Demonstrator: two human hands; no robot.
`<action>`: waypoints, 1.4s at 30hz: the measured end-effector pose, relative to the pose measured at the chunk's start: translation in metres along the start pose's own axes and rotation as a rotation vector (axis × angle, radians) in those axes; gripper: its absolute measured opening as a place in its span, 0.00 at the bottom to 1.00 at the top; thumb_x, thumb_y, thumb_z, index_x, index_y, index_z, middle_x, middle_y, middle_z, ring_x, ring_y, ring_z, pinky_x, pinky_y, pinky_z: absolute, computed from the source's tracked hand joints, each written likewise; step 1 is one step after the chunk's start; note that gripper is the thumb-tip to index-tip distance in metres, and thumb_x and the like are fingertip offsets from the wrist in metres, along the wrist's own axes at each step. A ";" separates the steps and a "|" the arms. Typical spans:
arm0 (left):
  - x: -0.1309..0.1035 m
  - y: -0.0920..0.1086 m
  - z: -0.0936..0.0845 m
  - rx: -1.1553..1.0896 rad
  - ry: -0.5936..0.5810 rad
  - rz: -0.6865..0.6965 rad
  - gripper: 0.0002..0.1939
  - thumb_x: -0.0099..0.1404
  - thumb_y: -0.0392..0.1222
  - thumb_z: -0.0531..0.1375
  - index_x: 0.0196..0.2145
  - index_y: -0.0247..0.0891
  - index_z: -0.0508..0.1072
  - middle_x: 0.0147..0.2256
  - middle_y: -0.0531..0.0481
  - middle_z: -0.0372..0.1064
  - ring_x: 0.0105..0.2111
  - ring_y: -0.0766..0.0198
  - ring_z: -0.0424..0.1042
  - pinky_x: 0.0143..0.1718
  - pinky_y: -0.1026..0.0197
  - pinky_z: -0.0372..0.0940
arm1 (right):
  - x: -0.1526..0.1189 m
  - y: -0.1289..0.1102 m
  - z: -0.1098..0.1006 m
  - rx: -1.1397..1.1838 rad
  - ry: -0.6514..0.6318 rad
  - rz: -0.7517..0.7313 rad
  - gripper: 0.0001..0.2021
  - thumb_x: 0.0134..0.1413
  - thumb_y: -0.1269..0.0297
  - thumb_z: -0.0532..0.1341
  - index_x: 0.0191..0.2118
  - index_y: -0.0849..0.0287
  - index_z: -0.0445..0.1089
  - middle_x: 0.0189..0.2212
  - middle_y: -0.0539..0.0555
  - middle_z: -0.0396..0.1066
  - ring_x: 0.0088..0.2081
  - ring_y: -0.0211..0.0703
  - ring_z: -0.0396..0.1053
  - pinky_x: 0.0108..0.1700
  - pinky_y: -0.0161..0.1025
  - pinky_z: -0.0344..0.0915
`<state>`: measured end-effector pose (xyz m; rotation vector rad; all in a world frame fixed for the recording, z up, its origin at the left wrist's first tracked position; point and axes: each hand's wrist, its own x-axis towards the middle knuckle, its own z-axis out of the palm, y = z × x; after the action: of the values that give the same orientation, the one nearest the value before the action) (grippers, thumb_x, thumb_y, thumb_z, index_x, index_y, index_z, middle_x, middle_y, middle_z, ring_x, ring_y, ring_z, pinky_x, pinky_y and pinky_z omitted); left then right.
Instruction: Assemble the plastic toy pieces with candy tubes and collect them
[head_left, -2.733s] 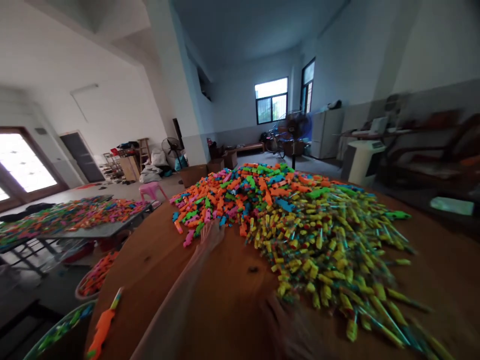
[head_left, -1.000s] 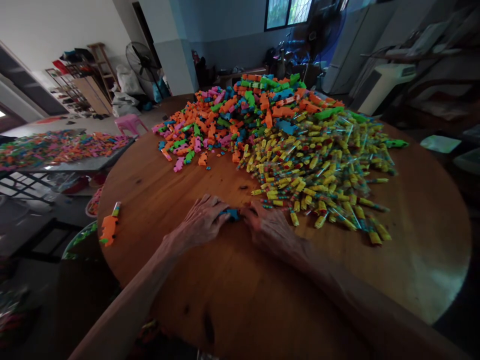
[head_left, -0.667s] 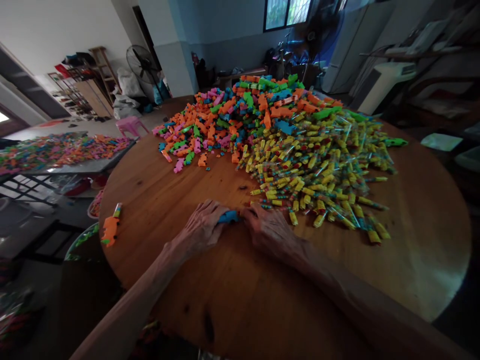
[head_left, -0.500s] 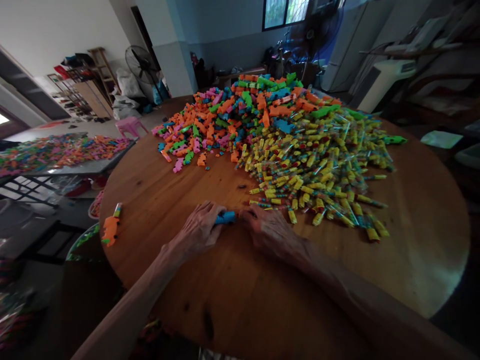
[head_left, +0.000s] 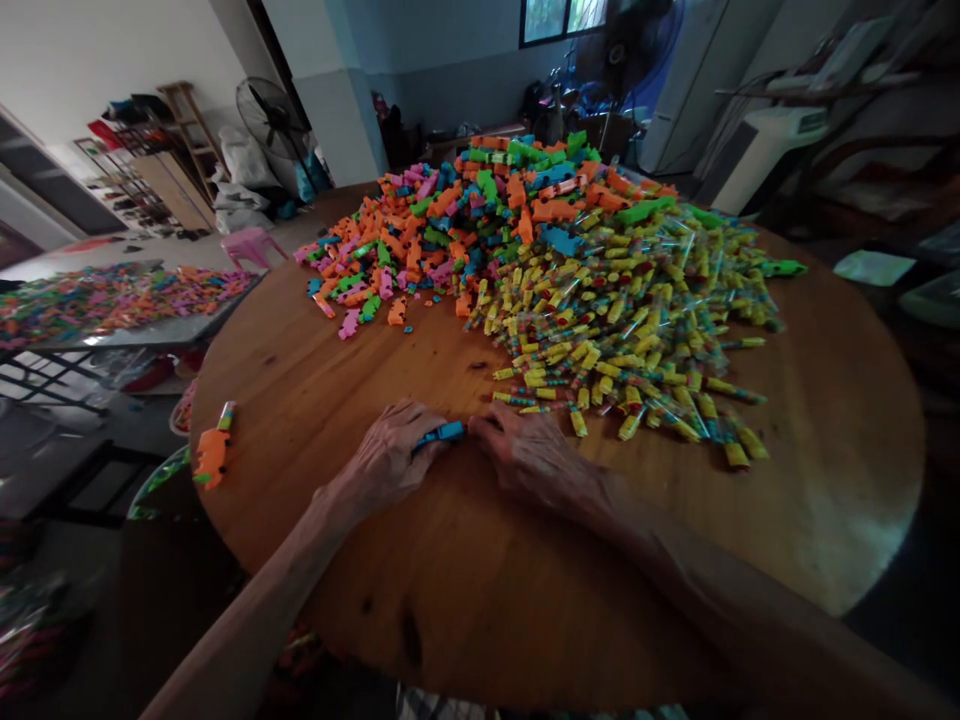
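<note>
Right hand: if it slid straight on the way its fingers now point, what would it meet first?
The right hand points left, toward the left hand. First in line is the blue plastic piece between them, which its fingertips seem already to touch; depth is hard to judge.

left hand (head_left: 390,455), right hand (head_left: 525,455), both seemingly curled, close

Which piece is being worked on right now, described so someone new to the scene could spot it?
Start at the round wooden table with its big heap of coloured toy parts on the far side. Come to the bare near edge, where the left hand and right hand meet. The blue plastic piece pinched between them is the only blue part lying apart from the heap.
</note>
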<state>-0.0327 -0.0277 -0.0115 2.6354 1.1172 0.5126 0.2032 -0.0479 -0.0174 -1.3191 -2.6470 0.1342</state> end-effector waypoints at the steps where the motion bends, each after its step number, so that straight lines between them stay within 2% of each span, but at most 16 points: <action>1: 0.000 0.000 -0.001 0.009 -0.008 -0.002 0.08 0.73 0.37 0.54 0.43 0.37 0.73 0.38 0.46 0.71 0.40 0.59 0.67 0.43 0.56 0.62 | 0.000 0.000 0.000 0.001 -0.007 -0.006 0.18 0.60 0.76 0.52 0.53 0.61 0.70 0.46 0.60 0.69 0.32 0.41 0.63 0.29 0.42 0.46; 9: 0.002 0.001 -0.005 0.017 -0.065 0.013 0.11 0.76 0.39 0.50 0.44 0.38 0.73 0.37 0.46 0.69 0.39 0.58 0.67 0.43 0.56 0.63 | -0.003 -0.002 -0.001 -0.081 -0.019 -0.056 0.16 0.61 0.75 0.51 0.51 0.63 0.70 0.46 0.61 0.68 0.30 0.41 0.61 0.29 0.43 0.46; 13: 0.000 0.008 -0.004 0.207 -0.071 0.018 0.14 0.76 0.40 0.48 0.50 0.38 0.71 0.43 0.42 0.72 0.44 0.54 0.69 0.47 0.51 0.65 | -0.004 -0.005 0.001 -0.145 -0.017 -0.061 0.15 0.65 0.73 0.48 0.50 0.64 0.69 0.45 0.61 0.69 0.26 0.40 0.57 0.27 0.44 0.44; 16: -0.007 0.019 0.001 0.396 0.001 0.028 0.20 0.74 0.34 0.48 0.61 0.33 0.63 0.55 0.36 0.69 0.55 0.46 0.67 0.52 0.45 0.65 | -0.002 -0.007 0.000 -0.157 -0.035 -0.064 0.17 0.67 0.72 0.45 0.49 0.66 0.70 0.43 0.61 0.69 0.24 0.39 0.55 0.25 0.44 0.42; 19: -0.015 0.027 0.008 0.440 0.012 0.053 0.27 0.72 0.31 0.48 0.67 0.33 0.54 0.63 0.33 0.60 0.64 0.44 0.58 0.62 0.40 0.59 | 0.000 -0.008 -0.001 -0.147 -0.076 -0.082 0.17 0.65 0.73 0.47 0.48 0.66 0.71 0.44 0.63 0.69 0.25 0.39 0.56 0.25 0.44 0.43; 22: -0.021 0.026 0.016 0.405 -0.007 0.036 0.33 0.71 0.33 0.52 0.70 0.34 0.47 0.66 0.33 0.56 0.67 0.44 0.55 0.67 0.38 0.54 | 0.000 -0.008 0.000 -0.152 -0.101 -0.114 0.15 0.60 0.74 0.51 0.47 0.67 0.72 0.43 0.65 0.68 0.26 0.41 0.58 0.26 0.43 0.45; 25: -0.023 0.022 0.019 0.316 -0.014 0.015 0.39 0.69 0.35 0.55 0.72 0.37 0.41 0.66 0.34 0.56 0.68 0.44 0.53 0.69 0.36 0.51 | 0.000 -0.006 0.008 -0.132 -0.100 -0.124 0.13 0.59 0.73 0.53 0.45 0.66 0.72 0.43 0.64 0.68 0.28 0.42 0.59 0.26 0.43 0.47; 28: -0.022 0.017 0.019 0.214 -0.030 -0.038 0.39 0.71 0.38 0.54 0.72 0.44 0.38 0.67 0.38 0.54 0.70 0.44 0.50 0.69 0.34 0.53 | 0.000 -0.005 0.017 -0.087 -0.075 -0.101 0.11 0.61 0.72 0.53 0.43 0.64 0.71 0.43 0.62 0.67 0.31 0.42 0.61 0.27 0.42 0.49; 31: -0.023 0.014 0.022 0.154 -0.012 -0.081 0.36 0.72 0.36 0.52 0.72 0.46 0.40 0.67 0.38 0.54 0.69 0.45 0.51 0.67 0.35 0.56 | 0.000 -0.007 0.019 -0.092 -0.075 -0.102 0.10 0.61 0.71 0.53 0.42 0.63 0.72 0.41 0.61 0.67 0.30 0.42 0.61 0.26 0.42 0.50; 37: -0.027 0.014 0.032 0.196 0.079 -0.084 0.37 0.64 0.27 0.53 0.69 0.38 0.50 0.64 0.34 0.59 0.67 0.42 0.56 0.62 0.35 0.63 | -0.001 -0.017 0.008 -0.212 -0.085 -0.175 0.11 0.57 0.73 0.55 0.41 0.65 0.73 0.40 0.63 0.68 0.27 0.41 0.58 0.23 0.43 0.45; 42: -0.025 0.015 0.025 0.197 0.191 -0.022 0.30 0.65 0.25 0.51 0.63 0.39 0.60 0.55 0.36 0.69 0.57 0.49 0.68 0.56 0.43 0.70 | -0.004 -0.023 0.005 -0.246 -0.049 -0.203 0.11 0.54 0.75 0.56 0.41 0.66 0.74 0.38 0.62 0.70 0.24 0.40 0.58 0.21 0.43 0.43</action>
<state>-0.0295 -0.0578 -0.0346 2.7841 1.3132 0.6954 0.1869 -0.0652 -0.0188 -1.1128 -2.8935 -0.1951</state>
